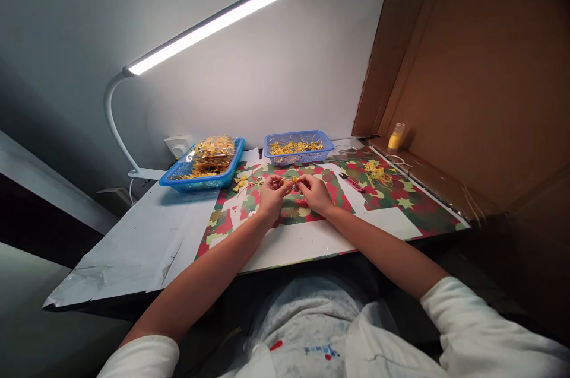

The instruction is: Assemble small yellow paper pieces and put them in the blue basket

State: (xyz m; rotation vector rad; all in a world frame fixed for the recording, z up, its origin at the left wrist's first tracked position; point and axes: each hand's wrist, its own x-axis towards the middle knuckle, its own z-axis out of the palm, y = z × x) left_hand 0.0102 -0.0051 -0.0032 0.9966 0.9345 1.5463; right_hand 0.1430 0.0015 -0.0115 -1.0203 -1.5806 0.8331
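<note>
Over the patterned sheet, my left hand [272, 195] and my right hand [315, 193] meet with fingers pinched. Between the fingertips is a small yellow ribbon bow [294, 180] on a thin cord; the fingers partly hide it. My right hand pinches the bow, while my left hand grips the cord beside it. Left of my left hand lie a few similar yellow bows [241, 182] with loose cord. A pair of red-handled thread snips [352, 182] rests to the right of my right hand. Something small and red [301, 202] lies under my hands.
Behind my hands stands a blue-purple basket [299, 157] of yellow pieces. A blue basket [200, 183] at the left holds a plastic bag and more yellow pieces. Yellow cord [378, 173] lies tangled at the right, near a small yellow bottle [395, 138]. A lamp [209, 28] arches overhead.
</note>
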